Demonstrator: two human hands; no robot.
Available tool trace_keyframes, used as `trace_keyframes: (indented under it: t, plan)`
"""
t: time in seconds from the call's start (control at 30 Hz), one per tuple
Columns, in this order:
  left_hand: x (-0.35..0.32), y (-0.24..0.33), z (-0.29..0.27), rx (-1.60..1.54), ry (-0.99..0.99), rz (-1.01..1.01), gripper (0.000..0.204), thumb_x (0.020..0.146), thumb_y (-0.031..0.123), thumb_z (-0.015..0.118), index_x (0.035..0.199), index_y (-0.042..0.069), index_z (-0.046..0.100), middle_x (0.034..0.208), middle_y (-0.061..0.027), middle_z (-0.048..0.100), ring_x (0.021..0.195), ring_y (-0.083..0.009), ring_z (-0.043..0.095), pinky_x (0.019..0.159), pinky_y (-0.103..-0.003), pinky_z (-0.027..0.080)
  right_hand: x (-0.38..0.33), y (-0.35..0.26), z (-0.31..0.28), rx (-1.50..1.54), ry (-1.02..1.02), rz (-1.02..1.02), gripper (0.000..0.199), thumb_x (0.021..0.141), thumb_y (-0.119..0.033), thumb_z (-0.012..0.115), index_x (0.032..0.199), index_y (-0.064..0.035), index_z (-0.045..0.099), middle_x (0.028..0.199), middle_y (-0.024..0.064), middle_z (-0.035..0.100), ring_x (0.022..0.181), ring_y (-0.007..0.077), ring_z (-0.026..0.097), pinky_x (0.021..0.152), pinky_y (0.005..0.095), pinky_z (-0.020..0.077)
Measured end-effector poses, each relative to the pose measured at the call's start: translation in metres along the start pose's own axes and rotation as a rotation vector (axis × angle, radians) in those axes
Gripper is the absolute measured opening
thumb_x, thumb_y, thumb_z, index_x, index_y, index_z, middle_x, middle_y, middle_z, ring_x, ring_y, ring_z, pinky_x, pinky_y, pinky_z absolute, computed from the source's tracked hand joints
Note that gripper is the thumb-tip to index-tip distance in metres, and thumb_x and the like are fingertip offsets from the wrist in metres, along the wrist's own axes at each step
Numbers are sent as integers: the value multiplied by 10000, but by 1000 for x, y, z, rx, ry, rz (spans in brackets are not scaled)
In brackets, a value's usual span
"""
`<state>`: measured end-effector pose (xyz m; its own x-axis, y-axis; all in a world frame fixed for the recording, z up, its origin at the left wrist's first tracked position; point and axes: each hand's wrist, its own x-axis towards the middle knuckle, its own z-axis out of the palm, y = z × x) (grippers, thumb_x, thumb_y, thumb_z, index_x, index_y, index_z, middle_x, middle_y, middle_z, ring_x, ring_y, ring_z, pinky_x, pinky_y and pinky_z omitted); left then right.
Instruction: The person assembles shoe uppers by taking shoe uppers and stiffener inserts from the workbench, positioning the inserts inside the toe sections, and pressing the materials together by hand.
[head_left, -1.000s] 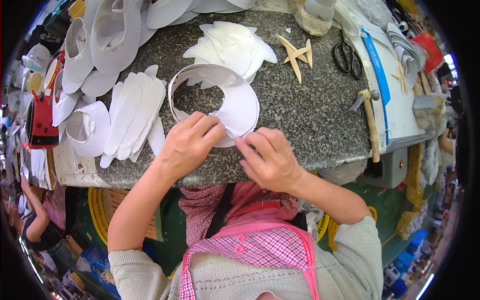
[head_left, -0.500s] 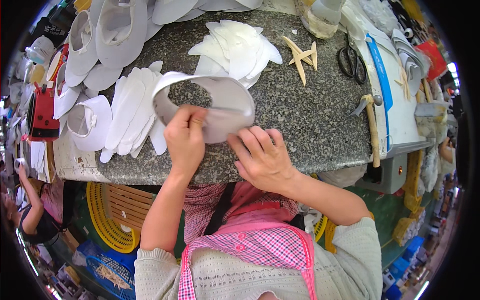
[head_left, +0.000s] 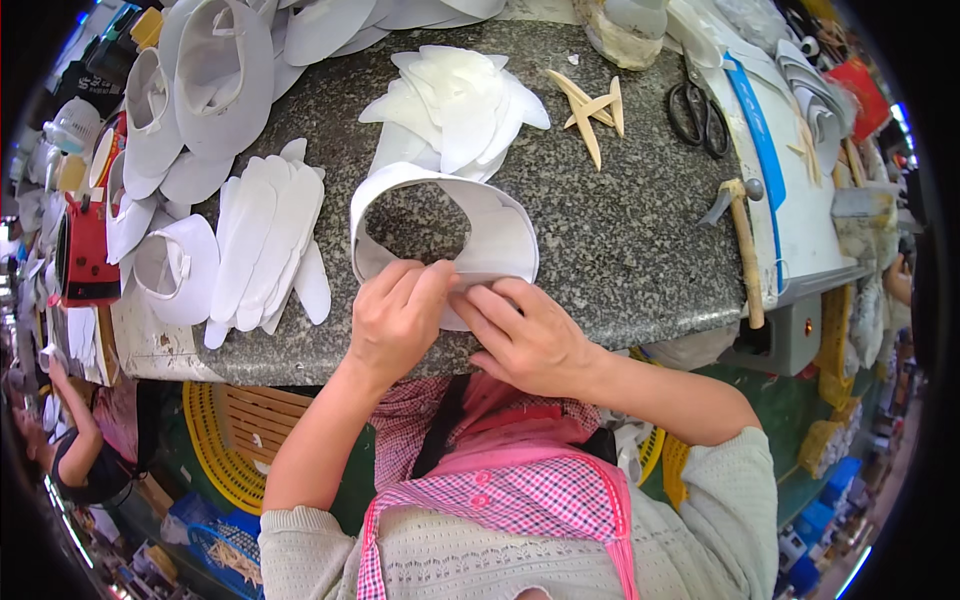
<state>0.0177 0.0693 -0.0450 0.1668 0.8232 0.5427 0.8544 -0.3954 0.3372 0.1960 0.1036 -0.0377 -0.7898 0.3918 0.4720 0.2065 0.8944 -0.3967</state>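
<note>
A white shoe upper (head_left: 515, 240) stands as an open ring over the front of the speckled stone slab (head_left: 640, 250). My left hand (head_left: 400, 315) pinches its near edge, fingers bunched together. Close beside it, my right hand (head_left: 535, 335) has its curled fingertips on the same edge, just right of the left fingers. The fingertips partly hide the edge between them. Beyond the upper lies a fanned pile of white curved pieces (head_left: 465, 110). To its left is a stack of long white sole-shaped pieces (head_left: 265, 235).
More white shoe uppers (head_left: 245, 70) crowd the left. At the right lie pale pointed sticks (head_left: 592, 112), black-handled scissors (head_left: 690, 115), a wooden-handled hammer (head_left: 744, 250) and a blue strip (head_left: 757, 135). A crusted container (head_left: 622, 40) stands at the back. Below is a yellow basket (head_left: 205, 450); another person (head_left: 85, 440) is far left.
The upper has turned and shifted nearer, its opening now facing up. My left hand has moved from its left side to the near edge, beside my right hand.
</note>
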Motion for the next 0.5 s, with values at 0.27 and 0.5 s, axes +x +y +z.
trace_keyframes:
  t: [0.27,0.5]
  plan:
    - [14,-3,5,-124,214,-516,43,775,14,600,811,35,589,690,-137,606,587,-255,597,530,-340,464,-8,1,5,-87,-137,8,615,642,-198,672,1156,91,497,1149,146,469,1026,267,453,872,354,415]
    - [-15,0,-21,-160,-34,-65,340,684,121,731,978,3,605,936,-120,640,823,-281,615,698,-357,507,-13,1,6,-62,-139,62,582,667,-196,659,1151,86,502,1028,105,480,936,246,446,809,343,425]
